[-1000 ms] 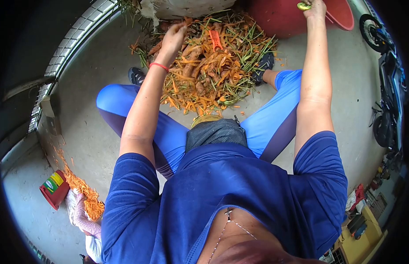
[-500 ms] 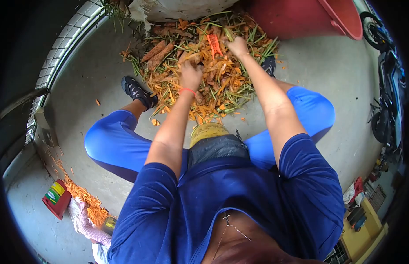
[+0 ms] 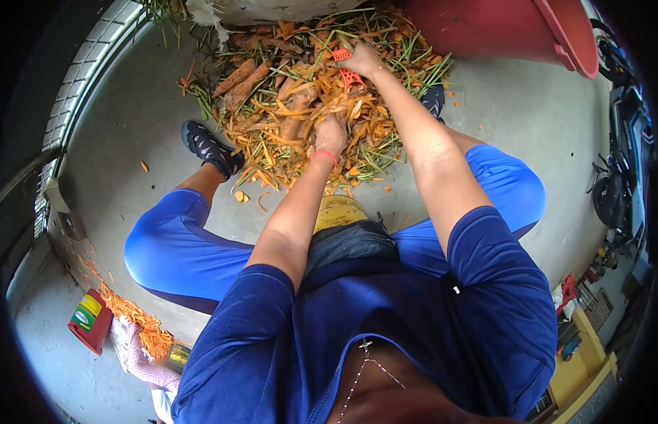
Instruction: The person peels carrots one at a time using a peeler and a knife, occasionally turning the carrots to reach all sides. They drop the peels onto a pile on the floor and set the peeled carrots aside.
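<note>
An orange peeler [image 3: 352,80] is in my right hand [image 3: 363,59], whose fingers close across it above the far right part of the heap. My left hand [image 3: 331,133] reaches into the middle of the orange peelings [image 3: 300,152]; its fingers curl down among them, and what they hold is hidden. Left of that hand, brownish carrots [image 3: 298,106] lie partly buried in the peelings. Two more unpeeled carrots [image 3: 245,86] rest side by side at the heap's left. Cut green stems [image 3: 436,73] are mixed throughout.
A large red tub [image 3: 498,35] lies tipped beyond the heap, beside a pale sack [image 3: 279,13]. My shoes [image 3: 212,150] flank the heap. Behind at left, another person's patterned sleeve [image 3: 141,360] is near a red container [image 3: 90,321] and orange shreds [image 3: 134,311]. A motorcycle [image 3: 622,162] stands at right.
My right hand has left a green stem and taken hold of the peeler that lay on the heap. My left hand has moved right and nearer to me. The view has shifted slightly.
</note>
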A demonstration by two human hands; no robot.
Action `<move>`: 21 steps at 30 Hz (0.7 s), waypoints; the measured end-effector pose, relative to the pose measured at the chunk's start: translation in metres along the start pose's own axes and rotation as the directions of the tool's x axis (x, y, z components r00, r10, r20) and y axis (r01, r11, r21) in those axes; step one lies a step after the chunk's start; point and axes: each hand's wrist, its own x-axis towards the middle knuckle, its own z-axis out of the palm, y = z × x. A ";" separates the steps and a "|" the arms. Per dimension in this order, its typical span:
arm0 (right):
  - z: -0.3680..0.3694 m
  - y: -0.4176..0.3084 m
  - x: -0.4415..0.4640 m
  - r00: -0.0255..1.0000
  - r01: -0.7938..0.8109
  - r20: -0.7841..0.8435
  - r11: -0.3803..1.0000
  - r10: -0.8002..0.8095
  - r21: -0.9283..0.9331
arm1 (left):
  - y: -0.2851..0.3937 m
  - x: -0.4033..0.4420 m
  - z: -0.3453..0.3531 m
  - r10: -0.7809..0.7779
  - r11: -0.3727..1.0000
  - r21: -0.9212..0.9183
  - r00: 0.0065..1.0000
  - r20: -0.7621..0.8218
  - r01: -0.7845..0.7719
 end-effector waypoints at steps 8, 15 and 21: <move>-0.057 0.058 0.006 0.976 0.133 -0.193 0.980 -0.104 0.146 | 0.033 -0.019 -0.111 0.257 0.878 0.437 0.962 -0.087 -0.195; -0.098 0.062 -0.022 0.979 0.020 -0.183 0.856 0.088 0.516 | 0.075 0.007 -0.165 0.586 0.810 0.134 0.790 -0.182 -0.570; -0.066 0.070 -0.034 0.956 -0.076 -0.143 0.686 0.257 0.724 | 0.021 0.027 -0.034 0.370 0.885 -0.208 0.901 -0.227 -0.416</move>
